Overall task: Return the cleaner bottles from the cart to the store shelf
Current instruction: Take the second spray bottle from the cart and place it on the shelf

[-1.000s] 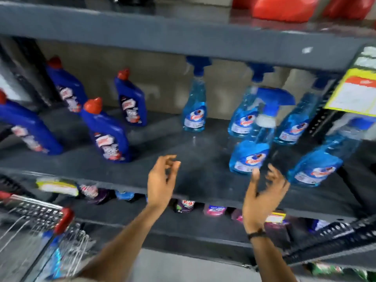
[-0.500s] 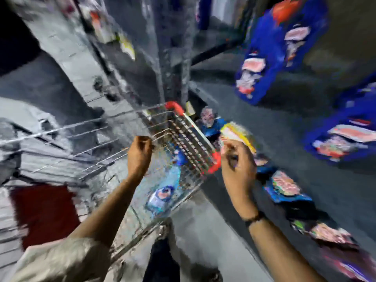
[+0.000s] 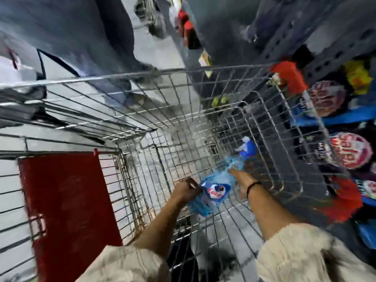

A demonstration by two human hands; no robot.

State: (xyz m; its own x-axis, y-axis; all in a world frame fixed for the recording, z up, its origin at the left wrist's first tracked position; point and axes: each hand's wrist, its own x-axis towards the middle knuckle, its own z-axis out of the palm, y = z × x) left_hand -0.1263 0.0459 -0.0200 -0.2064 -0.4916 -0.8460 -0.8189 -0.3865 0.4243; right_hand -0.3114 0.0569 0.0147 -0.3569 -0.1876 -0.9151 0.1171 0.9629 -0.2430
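A single head-worn view looks steeply down from above into the wire cart (image 3: 183,110), close enough that both forearms enter from the near bottom edge. The cart fills the centre and left; shelving (image 3: 333,49) runs along the right. The far floor shows at the top. Everything is motion-blurred.

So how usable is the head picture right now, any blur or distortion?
Head view: heavy motion blur smears the shelf goods; wide-angle lens bends the cart wires; the spray bottle label is readable only partly; both hands, left and right, are soft-edged.
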